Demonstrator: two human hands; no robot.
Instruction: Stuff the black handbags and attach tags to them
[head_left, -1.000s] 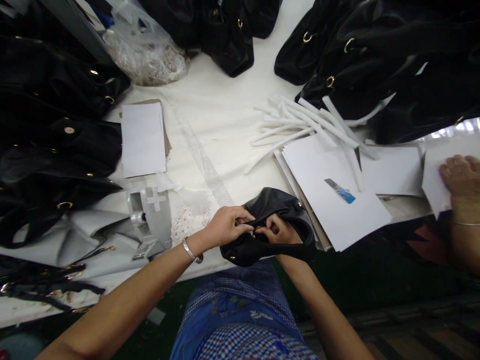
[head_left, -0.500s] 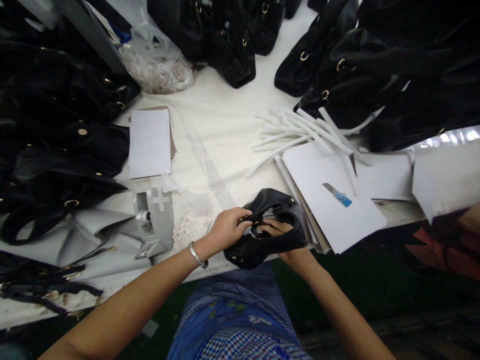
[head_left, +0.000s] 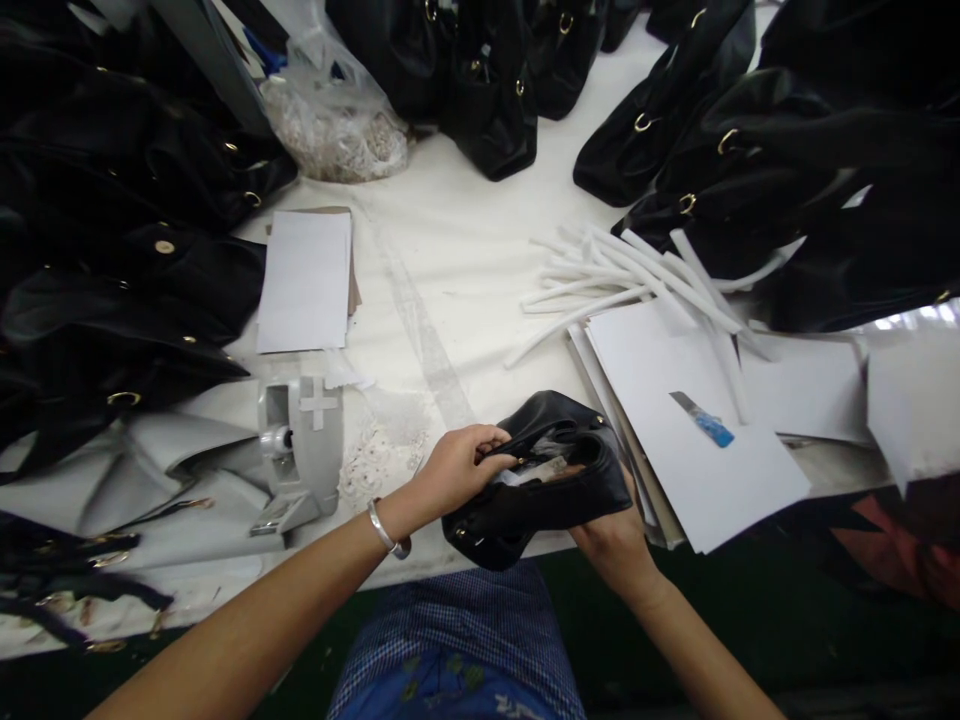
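A small black handbag (head_left: 536, 510) with gold-coloured studs is held at the table's front edge, its mouth facing up. My left hand (head_left: 466, 465) pinches the left side of the mouth between thumb and fingers; a silver bangle circles that wrist. Around the bag's right end wraps my right hand (head_left: 619, 545), its thumb outside along the end. A bit of skin shows inside the mouth, so some of its fingers seem to be in there; most are hidden. Some pale, crinkled material (head_left: 540, 468) lies within the opening.
A tape dispenser (head_left: 304, 450) and a card stack (head_left: 306, 280) stand left. To the right, white tubes (head_left: 637, 275) lie by white sheets (head_left: 675, 350) bearing a blue-handled blade (head_left: 703, 420). Black bags (head_left: 750, 150) surround the back. A clear plastic bag (head_left: 337, 130) sits back left.
My right hand's fingers have drawn back from the middle of the mouth toward the right end, and its thumb has come up outside. The view has shifted slightly; my left hand keeps its pinch.
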